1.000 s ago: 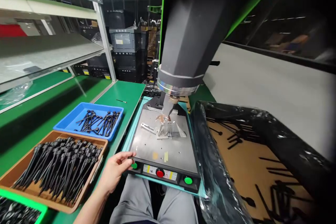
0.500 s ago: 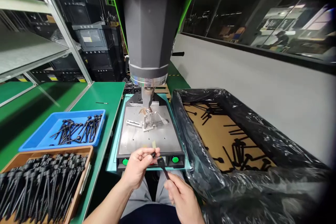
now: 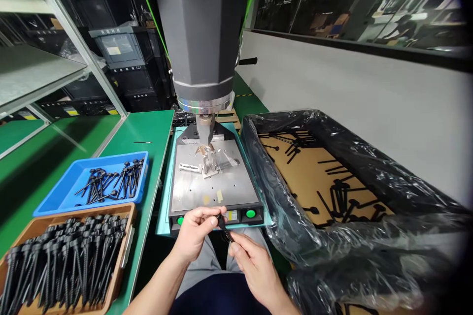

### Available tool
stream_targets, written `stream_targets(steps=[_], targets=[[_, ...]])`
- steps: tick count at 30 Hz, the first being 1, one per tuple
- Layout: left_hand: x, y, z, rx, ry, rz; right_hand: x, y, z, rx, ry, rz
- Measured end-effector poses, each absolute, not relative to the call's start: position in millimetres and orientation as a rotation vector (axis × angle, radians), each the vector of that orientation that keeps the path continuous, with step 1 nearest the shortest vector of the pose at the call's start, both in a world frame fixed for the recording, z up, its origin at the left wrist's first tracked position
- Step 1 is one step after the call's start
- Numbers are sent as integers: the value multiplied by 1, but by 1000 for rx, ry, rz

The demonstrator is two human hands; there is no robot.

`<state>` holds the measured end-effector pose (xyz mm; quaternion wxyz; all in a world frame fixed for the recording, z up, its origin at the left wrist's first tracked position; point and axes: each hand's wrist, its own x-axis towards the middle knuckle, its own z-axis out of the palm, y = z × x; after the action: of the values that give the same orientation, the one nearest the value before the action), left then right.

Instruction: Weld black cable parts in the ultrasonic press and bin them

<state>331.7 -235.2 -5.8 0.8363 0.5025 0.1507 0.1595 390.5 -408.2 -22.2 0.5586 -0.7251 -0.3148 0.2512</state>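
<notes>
In front of my lap, my left hand [image 3: 195,231] is closed in a pinch around a small black part, mostly hidden by the fingertips. My right hand [image 3: 253,261] grips the strap of a black cable tie [image 3: 222,224] with a wide head. That head points up and left and meets the fingertips of my left hand. Whether the two parts are joined I cannot tell. Just beyond my hands is the metal plate [image 3: 195,197] of a press machine, with a small metal fixture [image 3: 209,162] under its tool tip [image 3: 205,130].
On the left, a brown bin [image 3: 129,226] is packed with similar black ties, and a blue bin [image 3: 55,192] holds more. A plastic-lined box [image 3: 258,167] with scattered black ties stands right. Green buttons [image 3: 251,213] sit on the machine's front edge. The dark press head [image 3: 203,34] hangs above.
My right hand has brought the cable tie's head up against my left fingertips; before, a small gap separated them. The view has shifted slightly.
</notes>
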Motion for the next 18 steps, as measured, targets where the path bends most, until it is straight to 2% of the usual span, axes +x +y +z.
stream_targets(steps=[8, 13, 18], targets=[[332, -233, -8, 1235, 354, 348, 393, -407, -27, -1794, -834, 289], [331, -237, -13, 1415, 323, 398, 394, -405, -29, -1740, -749, 436], [331, -239, -21, 1527, 348, 459, 396, -397, -42, -1522, -548, 753]])
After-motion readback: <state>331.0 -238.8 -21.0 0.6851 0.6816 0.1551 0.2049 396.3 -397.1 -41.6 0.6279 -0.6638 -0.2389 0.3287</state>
